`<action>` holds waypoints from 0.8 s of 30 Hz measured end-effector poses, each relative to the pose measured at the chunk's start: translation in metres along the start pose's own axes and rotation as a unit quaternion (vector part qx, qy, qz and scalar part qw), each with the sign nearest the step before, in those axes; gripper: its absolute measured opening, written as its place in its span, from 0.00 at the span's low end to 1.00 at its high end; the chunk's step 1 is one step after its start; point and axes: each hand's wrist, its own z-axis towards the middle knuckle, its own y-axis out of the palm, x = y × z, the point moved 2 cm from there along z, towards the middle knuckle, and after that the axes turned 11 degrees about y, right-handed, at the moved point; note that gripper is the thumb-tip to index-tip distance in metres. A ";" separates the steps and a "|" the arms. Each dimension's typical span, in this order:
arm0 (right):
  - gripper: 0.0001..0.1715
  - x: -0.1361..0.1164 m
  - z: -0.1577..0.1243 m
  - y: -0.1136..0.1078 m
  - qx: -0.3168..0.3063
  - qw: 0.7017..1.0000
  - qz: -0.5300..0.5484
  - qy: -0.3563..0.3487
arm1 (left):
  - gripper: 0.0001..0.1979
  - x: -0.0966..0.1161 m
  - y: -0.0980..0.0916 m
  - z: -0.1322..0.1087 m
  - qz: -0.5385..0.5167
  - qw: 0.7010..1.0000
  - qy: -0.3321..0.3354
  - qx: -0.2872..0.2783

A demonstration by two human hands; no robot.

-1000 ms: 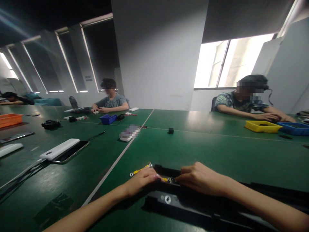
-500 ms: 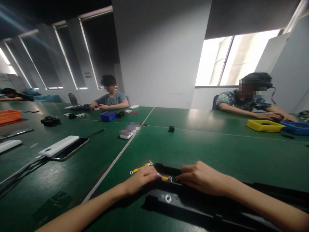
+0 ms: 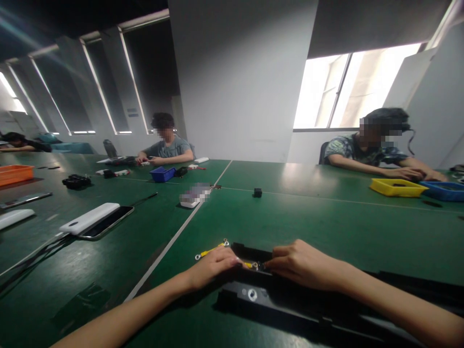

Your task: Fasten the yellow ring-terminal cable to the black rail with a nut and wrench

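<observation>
A worker's left hand (image 3: 213, 267) pinches a yellow lead (image 3: 248, 265), its ring terminal (image 3: 255, 266) pointing toward the right hand (image 3: 304, 266), bunched narrow just beside it, whatever it grips hidden from view. Long black casing parts (image 3: 270, 296) lie beneath and on the near side of the hands. A second yellow lead (image 3: 211, 251) rests on the green table (image 3: 326, 227) just beyond the left hand, a small black block (image 3: 257, 193) farther out.
</observation>
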 end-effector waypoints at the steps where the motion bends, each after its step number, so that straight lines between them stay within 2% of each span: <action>1: 0.17 0.000 0.000 0.000 0.000 1.000 -0.003 0.000 | 0.21 0.000 0.000 0.000 -0.001 1.000 0.000 0.000; 24: 0.18 0.000 -0.001 -0.001 -0.001 1.000 -0.009 0.001 | 0.20 0.002 0.002 -0.001 -0.006 1.000 -0.006 0.002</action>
